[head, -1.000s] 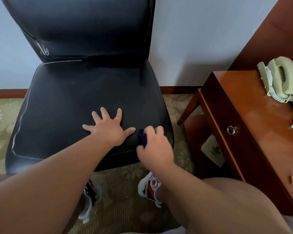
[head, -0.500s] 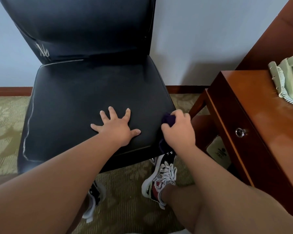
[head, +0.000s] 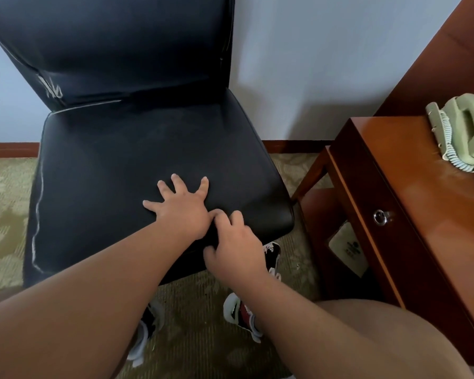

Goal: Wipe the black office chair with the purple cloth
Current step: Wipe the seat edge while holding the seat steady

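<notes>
Curls the right hand point(head: 236, 247) over the front edge of the black office chair point(head: 137, 160), knuckles up, fingers bunched and butting against the thumb side of the left hand point(head: 181, 209). Hides the purple cloth wholly under that fist; by the curl, most likely clamps it, though cannot confirm with the cloth out of sight. Has swept back leftward from the seat's front right corner, having shown the cloth poking past the fingers there half a second ago. Suggests short back-and-forth passes along the front lip, with that strip probably close to done. Keeps the left hand as before, flat and splayed on the seat, bracing, gripping nothing. Leaves the dull, smeary rear of the seat and the backrest point(head: 115, 50) beyond apparently still to wipe. Farther right, a wooden cabinet point(head: 394, 173) with a green telephone point(head: 460, 132).
</notes>
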A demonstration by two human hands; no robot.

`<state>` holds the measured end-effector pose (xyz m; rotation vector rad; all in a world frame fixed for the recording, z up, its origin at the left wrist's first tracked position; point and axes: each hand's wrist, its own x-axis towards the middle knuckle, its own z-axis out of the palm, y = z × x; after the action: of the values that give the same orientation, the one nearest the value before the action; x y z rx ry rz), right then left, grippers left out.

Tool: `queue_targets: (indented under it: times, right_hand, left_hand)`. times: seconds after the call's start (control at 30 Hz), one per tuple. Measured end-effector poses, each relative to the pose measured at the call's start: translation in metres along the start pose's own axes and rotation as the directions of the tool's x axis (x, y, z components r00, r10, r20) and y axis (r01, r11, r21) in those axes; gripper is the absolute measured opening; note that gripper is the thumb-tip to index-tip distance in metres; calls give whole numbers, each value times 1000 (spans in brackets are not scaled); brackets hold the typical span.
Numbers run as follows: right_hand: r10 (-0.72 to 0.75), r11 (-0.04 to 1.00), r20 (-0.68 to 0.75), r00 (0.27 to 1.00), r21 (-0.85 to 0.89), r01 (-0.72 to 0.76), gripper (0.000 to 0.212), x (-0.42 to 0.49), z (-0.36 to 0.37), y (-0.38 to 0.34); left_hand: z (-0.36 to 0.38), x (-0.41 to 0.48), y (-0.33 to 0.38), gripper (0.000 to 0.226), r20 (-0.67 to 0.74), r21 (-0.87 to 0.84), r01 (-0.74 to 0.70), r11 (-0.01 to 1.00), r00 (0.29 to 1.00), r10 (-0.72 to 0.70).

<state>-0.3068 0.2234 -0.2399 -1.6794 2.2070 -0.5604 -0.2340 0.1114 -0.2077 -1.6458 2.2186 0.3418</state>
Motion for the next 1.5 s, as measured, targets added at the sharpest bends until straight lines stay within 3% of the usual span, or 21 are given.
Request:
queue_targets:
  times: [0.13, 0.2, 0.33, 0.47, 0.63, 0.87, 0.97, 1.2, 1.5]
  right_hand:
    - [40, 998, -43, 998, -47, -42, 32, 14, -13, 13]
    - [134, 990, -106, 985, -27, -138, 30, 25, -23, 25]
    - [382, 924, -180, 906, 106, -368, 27, 52, -49, 55]
    - [494, 862, -215, 842, 250, -442, 27, 64, -54, 68]
    - [411, 911, -195, 891, 130, -392, 29, 48, -39, 47]
    - [231, 971, -4, 973, 60, -230, 25, -5, 6, 4]
    - [237, 968, -14, 971, 85, -235, 23, 6, -1, 14]
    - [237, 963, 34, 971, 126, -239, 23, 24, -14, 35]
    - [396, 874, -37, 918, 321, -364, 26, 52, -29, 62]
  left_hand:
    - [2, -1, -2, 80, -33, -20, -21, 1000, 999, 21]
    - [1, -1, -3, 82, -25, -35, -25, 999, 999, 24]
    - [-3, -1, -1, 84, 0, -22, -23, 999, 1000, 23]
    - [-1, 1, -1, 83, -10, -4, -30, 1000, 1000, 30]
    - [2, 1, 0, 83, -49, 26, -24, 999, 999, 25]
    - [-3, 2, 4, 84, -30, 26, -7, 1000, 1000, 8]
    - [-9, 0, -4, 79, -15, 2, -43, 999, 999, 43]
    - [-9, -16, -55, 65, -49, 47, -270, 962, 961, 272]
    - [-18, -14, -78, 69, 48, -19, -209, 978, 977, 210]
